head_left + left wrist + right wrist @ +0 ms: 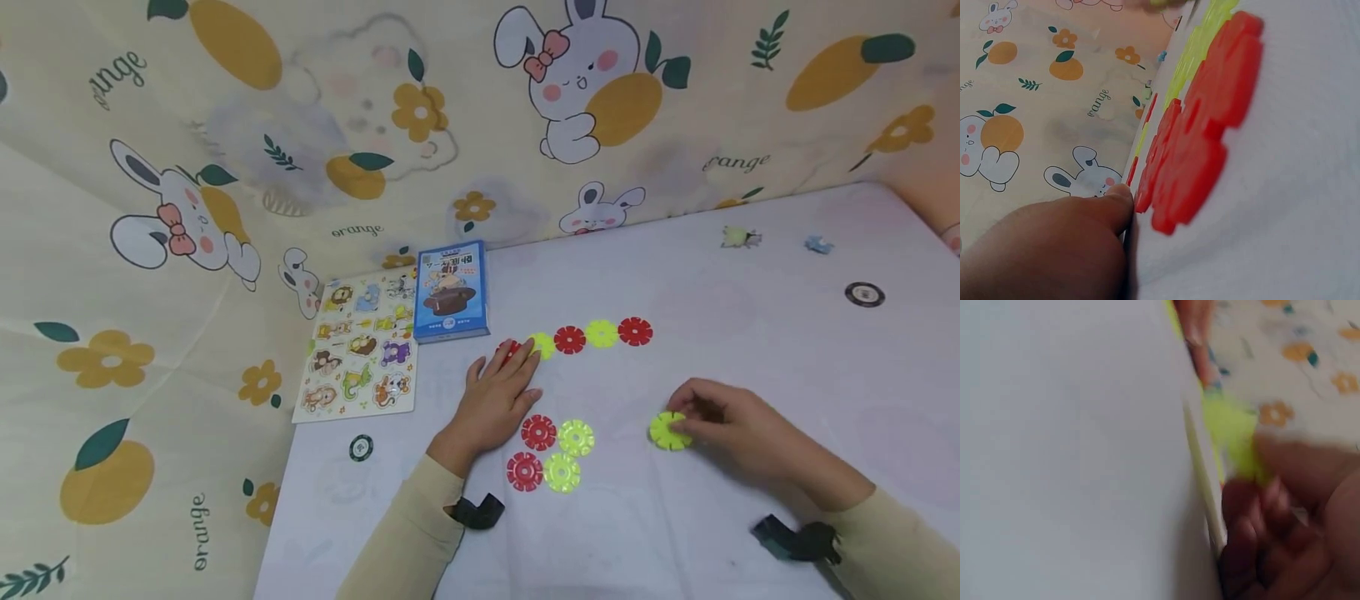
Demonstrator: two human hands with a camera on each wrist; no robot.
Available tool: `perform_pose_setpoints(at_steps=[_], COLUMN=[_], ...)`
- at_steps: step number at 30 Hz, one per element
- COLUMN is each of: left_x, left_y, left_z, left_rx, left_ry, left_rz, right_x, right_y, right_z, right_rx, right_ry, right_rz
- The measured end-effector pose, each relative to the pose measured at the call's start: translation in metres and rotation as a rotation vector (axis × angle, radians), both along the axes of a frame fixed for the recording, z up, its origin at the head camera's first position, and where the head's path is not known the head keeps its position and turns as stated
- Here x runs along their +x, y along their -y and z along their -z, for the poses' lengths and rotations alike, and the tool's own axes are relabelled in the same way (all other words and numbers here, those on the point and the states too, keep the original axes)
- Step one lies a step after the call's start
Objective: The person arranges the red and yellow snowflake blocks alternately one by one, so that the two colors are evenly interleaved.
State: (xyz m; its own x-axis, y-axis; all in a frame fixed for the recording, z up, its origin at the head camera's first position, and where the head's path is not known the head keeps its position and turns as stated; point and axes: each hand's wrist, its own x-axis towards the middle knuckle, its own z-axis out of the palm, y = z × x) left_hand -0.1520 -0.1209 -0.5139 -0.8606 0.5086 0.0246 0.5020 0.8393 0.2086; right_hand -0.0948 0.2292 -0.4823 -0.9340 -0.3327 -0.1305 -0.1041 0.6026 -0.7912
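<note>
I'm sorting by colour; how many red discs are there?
5: in the far row, left disc (partly under the left hand), middle disc, right disc; nearer, upper disc and lower disc. Others may hide under that hand.

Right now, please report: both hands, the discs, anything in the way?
Right hand pinches yellow disc. Left hand covers part of disc row. Four other discs lie between the hands.

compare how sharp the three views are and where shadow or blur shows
Head: fairly sharp, soft shadow below the right hand; left wrist: dimmer, nearest red disc steeply foreshortened; right wrist: blurriest, held yellow-green disc smeared, patterned cloth out of focus.
</note>
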Motion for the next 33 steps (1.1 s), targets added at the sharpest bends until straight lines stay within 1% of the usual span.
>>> perform_pose_setpoints(at_steps=[2, 3, 5, 7, 9, 11, 12, 13, 15, 16, 19, 21, 23, 26, 28, 31, 33], left_x=[0.000, 0.000, -0.001, -0.001, -0.001, -0.002, -0.002, -0.002, -0.001, -0.001, -0.001, -0.001, -0.001, -0.001, -0.001, -0.001, -0.001], left_y=[0.001, 0.001, 0.001, 0.001, 0.001, 0.002, 0.002, 0.002, 0.002, 0.001, 0.001, 0.001, 0.001, 0.001, 0.000, 0.000, 0.000], left_z=[0.000, 0.000, 0.000, 0.000, 0.000, 0.001, 0.001, 0.001, 0.001, 0.001, 0.000, -0.001, 0.000, 0.002, 0.004, 0.004, 0.004], left_rx=[-0.002, -0.002, -0.003, -0.006, -0.004, -0.002, 0.001, 0.002, 0.003, 0.002, 0.002, 0.003, 0.002, 0.001, -0.004, -0.008, -0.004], left_ry=[-0.001, 0.000, 0.000, -0.001, -0.006, -0.011, -0.012, -0.011, -0.010, -0.006, 0.006, 0.007, 0.004, -0.001, -0.002, -0.003, -0.008], left_rz=[-0.002, -0.002, -0.001, -0.002, -0.002, -0.001, -0.001, -0.001, 0.000, 0.000, -0.003, -0.003, -0.005, -0.003, -0.001, -0.002, -0.003], right_x=[-0.016, -0.025, -0.039, -0.051, -0.061, -0.067, -0.068, -0.067, -0.063, -0.060, -0.052, -0.049, -0.049, -0.051, -0.051, -0.050, -0.048], right_y=[-0.009, -0.014, -0.021, -0.025, -0.026, -0.025, -0.024, -0.023, -0.020, -0.018, -0.008, -0.001, 0.005, 0.010, 0.012, 0.012, 0.014], right_z=[0.003, 0.004, 0.007, 0.010, 0.013, 0.014, 0.014, 0.013, 0.012, 0.012, 0.012, 0.011, 0.012, 0.013, 0.015, 0.016, 0.014], right_rx=[0.018, 0.021, 0.001, -0.025, -0.044, -0.044, -0.027, -0.006, 0.045, 0.081, 0.232, 0.331, 0.407, 0.464, 0.472, 0.460, 0.425], right_ry=[-0.054, -0.066, -0.064, -0.047, -0.051, -0.079, -0.101, -0.127, -0.182, -0.202, -0.270, -0.301, -0.334, -0.362, -0.362, -0.354, -0.359], right_rz=[0.099, 0.153, 0.245, 0.321, 0.372, 0.394, 0.399, 0.394, 0.357, 0.327, 0.205, 0.132, 0.083, 0.068, 0.070, 0.080, 0.100])
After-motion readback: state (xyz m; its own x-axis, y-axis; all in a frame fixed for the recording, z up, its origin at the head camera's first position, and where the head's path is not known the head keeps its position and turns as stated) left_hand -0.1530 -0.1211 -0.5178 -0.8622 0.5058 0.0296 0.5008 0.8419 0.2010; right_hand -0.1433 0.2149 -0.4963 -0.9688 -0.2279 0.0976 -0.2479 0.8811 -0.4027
